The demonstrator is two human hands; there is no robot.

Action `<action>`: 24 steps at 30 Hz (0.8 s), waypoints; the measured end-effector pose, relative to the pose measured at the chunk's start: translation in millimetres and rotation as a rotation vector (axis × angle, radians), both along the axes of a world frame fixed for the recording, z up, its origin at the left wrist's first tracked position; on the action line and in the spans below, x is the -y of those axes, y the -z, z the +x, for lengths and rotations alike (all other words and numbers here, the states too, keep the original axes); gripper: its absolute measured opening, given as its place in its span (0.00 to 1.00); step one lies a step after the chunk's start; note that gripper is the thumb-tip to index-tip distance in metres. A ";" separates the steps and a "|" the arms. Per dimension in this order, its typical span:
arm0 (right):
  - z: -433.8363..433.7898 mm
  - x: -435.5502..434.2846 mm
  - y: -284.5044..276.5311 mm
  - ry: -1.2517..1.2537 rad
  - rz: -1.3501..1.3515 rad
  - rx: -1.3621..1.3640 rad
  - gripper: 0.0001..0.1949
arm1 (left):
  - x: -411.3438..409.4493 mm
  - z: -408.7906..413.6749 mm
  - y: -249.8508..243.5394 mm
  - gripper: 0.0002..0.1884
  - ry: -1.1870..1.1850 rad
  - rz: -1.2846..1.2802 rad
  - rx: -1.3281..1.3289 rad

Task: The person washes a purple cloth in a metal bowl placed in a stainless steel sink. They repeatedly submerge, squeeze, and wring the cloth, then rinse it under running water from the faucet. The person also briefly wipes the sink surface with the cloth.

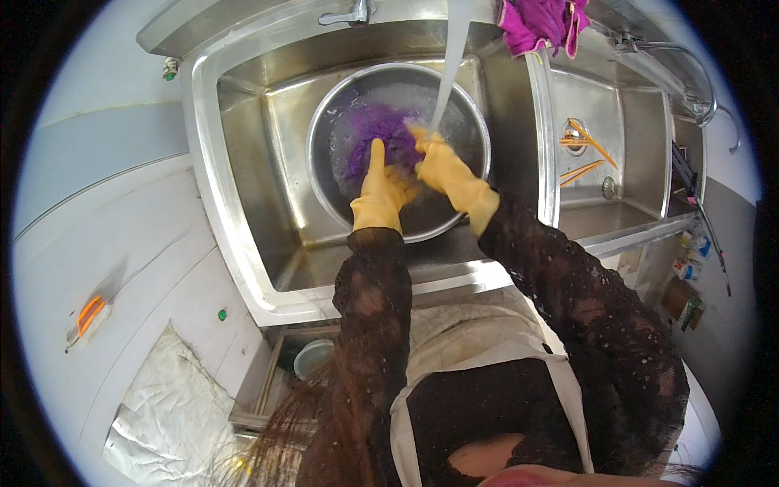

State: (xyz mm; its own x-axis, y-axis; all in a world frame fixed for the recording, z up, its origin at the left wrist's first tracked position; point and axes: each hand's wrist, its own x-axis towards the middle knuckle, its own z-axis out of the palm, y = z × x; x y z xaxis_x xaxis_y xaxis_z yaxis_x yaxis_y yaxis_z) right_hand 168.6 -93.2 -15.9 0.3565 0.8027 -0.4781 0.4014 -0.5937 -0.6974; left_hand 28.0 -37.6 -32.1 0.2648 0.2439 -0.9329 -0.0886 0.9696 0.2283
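Observation:
A purple cloth (380,125) lies in water inside a round metal basin (485,143), which stands in the large stainless-steel sink. My left hand (383,189), in a yellow rubber glove, is at the cloth's lower edge with its thumb raised and its other fingers partly under the water; its grip cannot be made out. My right hand (447,170), gloved the same way, is at the cloth's right side under a stream of water (451,67). Its fingertips are blurred against the cloth, so whether it grips is unclear.
A magenta cloth (541,24) hangs over the divider at the back. Orange sticks (591,143) lie around the drain of the smaller right sink (639,207). A tap (359,13) is at the back edge. A pale bowl (313,359) sits below the sink's front.

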 end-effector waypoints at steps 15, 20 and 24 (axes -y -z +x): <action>-8.7 -14.5 -19.2 0.631 0.004 -0.087 0.29 | 32.8 20.2 -4.9 0.15 0.560 1.110 -0.350; -72.5 23.0 -20.5 0.468 0.487 0.171 0.26 | 12.7 18.3 10.9 0.15 -0.262 0.017 0.776; 5.4 -29.6 -19.4 0.678 -0.097 -0.029 0.28 | 38.4 30.7 -15.4 0.04 0.169 0.998 0.098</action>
State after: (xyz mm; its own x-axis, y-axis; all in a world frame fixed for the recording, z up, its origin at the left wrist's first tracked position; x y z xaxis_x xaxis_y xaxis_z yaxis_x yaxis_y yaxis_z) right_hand 174.0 -63.6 3.6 0.7512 0.3596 -0.5535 -0.0987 -0.7680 -0.6328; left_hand 58.7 -76.0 -16.8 0.4321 0.8518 -0.2963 -0.0301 0.3420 0.9392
